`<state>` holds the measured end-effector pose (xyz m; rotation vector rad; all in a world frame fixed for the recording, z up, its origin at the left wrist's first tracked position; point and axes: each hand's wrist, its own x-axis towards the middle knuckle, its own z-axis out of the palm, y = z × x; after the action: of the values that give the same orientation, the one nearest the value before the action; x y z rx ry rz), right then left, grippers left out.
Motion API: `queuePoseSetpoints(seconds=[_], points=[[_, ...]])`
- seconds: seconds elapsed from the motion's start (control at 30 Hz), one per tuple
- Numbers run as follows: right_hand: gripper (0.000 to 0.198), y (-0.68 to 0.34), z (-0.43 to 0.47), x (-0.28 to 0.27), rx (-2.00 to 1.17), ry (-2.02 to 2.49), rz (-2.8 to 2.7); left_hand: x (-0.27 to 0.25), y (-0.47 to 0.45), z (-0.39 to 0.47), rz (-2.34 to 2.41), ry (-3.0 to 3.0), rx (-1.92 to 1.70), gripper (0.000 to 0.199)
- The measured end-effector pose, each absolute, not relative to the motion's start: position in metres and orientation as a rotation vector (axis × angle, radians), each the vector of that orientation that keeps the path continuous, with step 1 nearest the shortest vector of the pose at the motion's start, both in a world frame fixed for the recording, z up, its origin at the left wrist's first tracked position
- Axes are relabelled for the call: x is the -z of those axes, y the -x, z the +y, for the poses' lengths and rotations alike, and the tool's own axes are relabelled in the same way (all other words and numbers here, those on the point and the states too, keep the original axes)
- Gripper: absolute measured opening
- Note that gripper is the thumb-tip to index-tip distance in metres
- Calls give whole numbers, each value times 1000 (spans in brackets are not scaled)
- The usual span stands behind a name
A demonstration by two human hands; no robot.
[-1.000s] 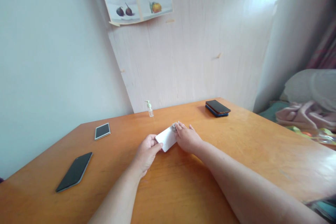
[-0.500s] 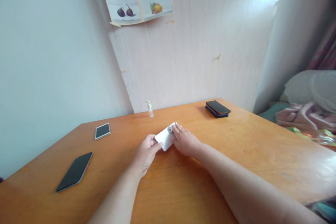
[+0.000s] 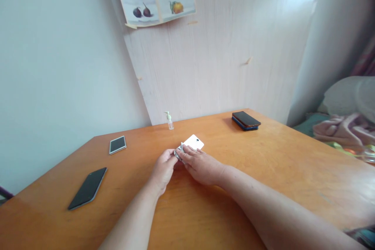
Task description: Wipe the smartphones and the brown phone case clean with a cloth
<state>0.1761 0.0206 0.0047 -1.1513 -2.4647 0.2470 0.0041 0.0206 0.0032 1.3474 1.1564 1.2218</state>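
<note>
A white phone (image 3: 193, 141) is held back side up above the table, its camera spot at the far right corner. My left hand (image 3: 164, 168) grips its near left end between thumb and fingers. My right hand (image 3: 202, 164) presses a crumpled grey-and-white cloth (image 3: 179, 154) against the phone's back, close to the left thumb. Part of the cloth is hidden beneath the right fingers.
On the wooden table (image 3: 140, 211), a dark phone (image 3: 88, 188) and a white-framed phone (image 3: 117, 145) lie to the left. A small pump bottle (image 3: 169, 121) stands at the back. Stacked phones (image 3: 246, 120) rest at the back right.
My right hand has slid the cloth from the phone's far right end toward its near left end, uncovering the camera spot. My left hand keeps its hold. The view has shifted slightly.
</note>
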Motion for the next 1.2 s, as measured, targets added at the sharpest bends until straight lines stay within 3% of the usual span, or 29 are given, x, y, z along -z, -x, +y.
queuePoseSetpoints(seconds=[0.17,0.33,0.5,0.73,0.9,1.07,1.2], points=[[54,-177,12,-16,-310,1118,-2496,3,0,25,1223,-1314,-1272,28],[32,-180,15,-25,-313,1115,-2443,4,1,26,1270,-1315,-1265,43],[17,-186,32,-17,-263,1408,-2225,-2,-3,21,1266,-1363,-1215,45],[14,-179,32,-11,-260,1437,-2160,-4,-4,21,1276,-1353,-1238,47],[11,-170,24,-11,-427,1299,-2148,-6,-6,18,1218,-1334,-1258,48],[26,-195,52,-4,-522,1593,-1840,-4,-1,19,1286,-1389,-1191,39],[11,-211,70,-1,-651,1662,-1619,-1,5,23,1242,-1336,-1198,41]])
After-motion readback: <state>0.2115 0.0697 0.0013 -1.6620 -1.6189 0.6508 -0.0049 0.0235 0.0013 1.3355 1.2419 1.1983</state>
